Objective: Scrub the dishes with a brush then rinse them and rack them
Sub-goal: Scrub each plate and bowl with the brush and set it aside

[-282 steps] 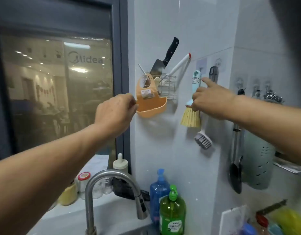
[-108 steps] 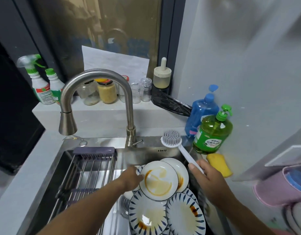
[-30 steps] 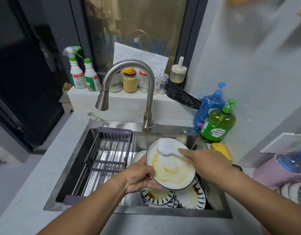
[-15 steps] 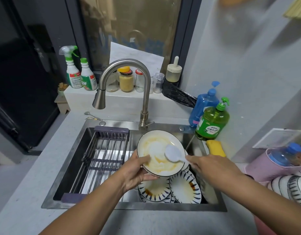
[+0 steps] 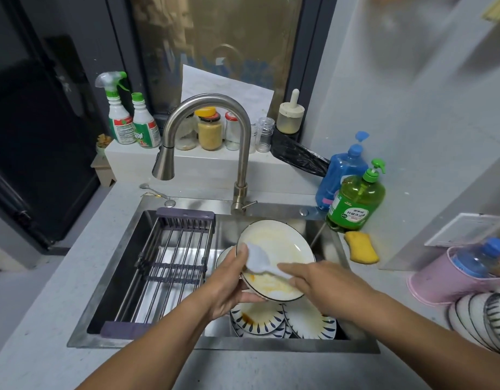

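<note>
A white plate (image 5: 279, 243) with smeared orange sauce is tilted over the sink (image 5: 186, 205), gripped at its left rim by my left hand (image 5: 229, 282). My right hand (image 5: 319, 285) holds the white brush (image 5: 258, 261) by its handle. The brush head presses on the plate's lower left part, beside my left thumb. Under the plate, several dirty blue-patterned plates (image 5: 260, 318) lie stacked in the sink's right half. A purple-ended wire rack (image 5: 170, 266) spans the sink's left half and holds nothing.
The curved steel tap (image 5: 237, 130) arches over the sink behind the plate. Green and blue soap bottles (image 5: 354, 204) and a yellow sponge (image 5: 361, 247) sit at the right rim. A pink tub (image 5: 451, 274) and patterned bowls (image 5: 482, 319) stand at far right. Jars and spray bottles line the ledge.
The brush head has slid from the plate's right side down to its lower left. The plate stays in my left hand, a little lower and more tilted.
</note>
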